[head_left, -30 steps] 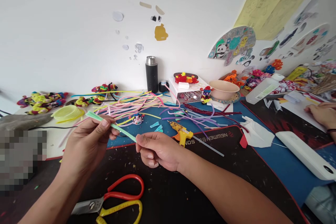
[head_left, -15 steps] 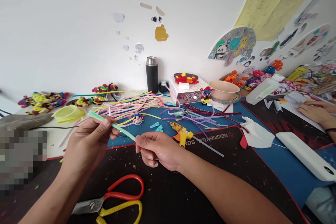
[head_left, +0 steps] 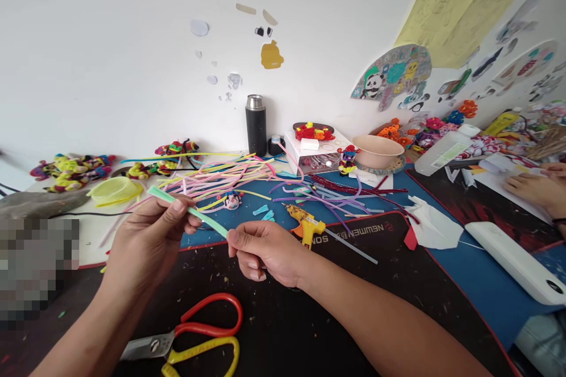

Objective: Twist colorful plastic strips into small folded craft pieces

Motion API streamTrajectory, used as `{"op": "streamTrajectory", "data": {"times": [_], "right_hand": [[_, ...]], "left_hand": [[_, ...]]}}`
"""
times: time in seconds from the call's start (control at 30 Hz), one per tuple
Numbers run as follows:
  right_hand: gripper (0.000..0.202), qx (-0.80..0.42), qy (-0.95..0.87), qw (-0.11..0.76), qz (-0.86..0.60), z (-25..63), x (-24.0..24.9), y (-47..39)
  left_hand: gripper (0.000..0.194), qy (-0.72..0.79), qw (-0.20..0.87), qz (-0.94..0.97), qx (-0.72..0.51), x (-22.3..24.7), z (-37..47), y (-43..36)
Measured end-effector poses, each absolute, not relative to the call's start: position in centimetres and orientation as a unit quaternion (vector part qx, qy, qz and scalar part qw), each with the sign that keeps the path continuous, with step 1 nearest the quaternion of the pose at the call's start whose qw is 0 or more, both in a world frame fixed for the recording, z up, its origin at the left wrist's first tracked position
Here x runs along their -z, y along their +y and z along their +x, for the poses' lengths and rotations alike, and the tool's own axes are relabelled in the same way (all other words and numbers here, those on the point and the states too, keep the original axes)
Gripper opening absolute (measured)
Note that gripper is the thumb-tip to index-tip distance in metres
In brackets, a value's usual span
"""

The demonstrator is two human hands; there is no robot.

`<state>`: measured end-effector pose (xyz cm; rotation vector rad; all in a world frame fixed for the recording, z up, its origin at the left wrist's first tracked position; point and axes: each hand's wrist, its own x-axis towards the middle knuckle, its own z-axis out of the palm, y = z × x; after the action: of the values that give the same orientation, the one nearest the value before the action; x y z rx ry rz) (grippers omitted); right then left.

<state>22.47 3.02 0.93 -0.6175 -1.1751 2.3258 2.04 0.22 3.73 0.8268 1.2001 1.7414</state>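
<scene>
Yellow, purple and red fuzzy figures (head_left: 73,172) lie at the far left of the surface (head_left: 469,288), behind a yellow coil (head_left: 114,191). The left hand (head_left: 148,232) holds a pale green bundle (head_left: 207,222) between thumb and fingers, its grip closed near the left end, which pokes out past the thumb. Below, scissors (head_left: 177,339) with one red and one yellow handle lie on a black mat (head_left: 283,330), their blades partly hidden by the left forearm. Pink and yellow stems (head_left: 230,175) spread across the surface beyond the hands, in front of a black flask (head_left: 256,129). At centre, the right hand (head_left: 265,253) pinches the bundle's right end, its grip closed at thumb and forefinger, the bundle slanting down toward it, held above the surface. Just beyond the right hand, a yellow glue gun (head_left: 309,226) lies with a clear stick reaching out behind it. Farther back, a white box (head_left: 318,153) stands beside a small figurine (head_left: 348,159) and a beige bowl (head_left: 378,152). Farther right, a clear bottle (head_left: 446,150) leans near crumpled white tissue (head_left: 435,224), while another person's hand (head_left: 528,189) rests over white paper (head_left: 499,182) at the edge of view.
</scene>
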Motion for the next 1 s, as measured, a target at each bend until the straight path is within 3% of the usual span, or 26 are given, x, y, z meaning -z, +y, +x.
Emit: {"op": "streamTrajectory", "data": {"times": [0.17, 0.37, 0.67, 1.0], "right_hand": [[0.057, -0.849, -0.425, 0.232, -0.212, 22.50, -0.88, 3.10], [0.057, -0.851, -0.423, 0.232, -0.207, 22.53, -0.84, 3.13], [0.058, -0.860, -0.407, 0.234, -0.198, 22.49, -0.70, 3.23], [0.055, -0.868, -0.397, 0.228, -0.190, 22.55, -0.78, 3.10]], "left_hand": [[0.044, 0.483, 0.425, 0.320, -0.695, -3.67, 2.01, 0.24], [0.038, 0.472, 0.421, 0.333, -0.699, -3.65, 1.95, 0.30], [0.053, 0.479, 0.428, 0.321, -0.696, -3.82, 2.01, 0.31], [0.051, 0.475, 0.430, 0.319, -0.698, -3.89, 2.17, 0.49]]}}
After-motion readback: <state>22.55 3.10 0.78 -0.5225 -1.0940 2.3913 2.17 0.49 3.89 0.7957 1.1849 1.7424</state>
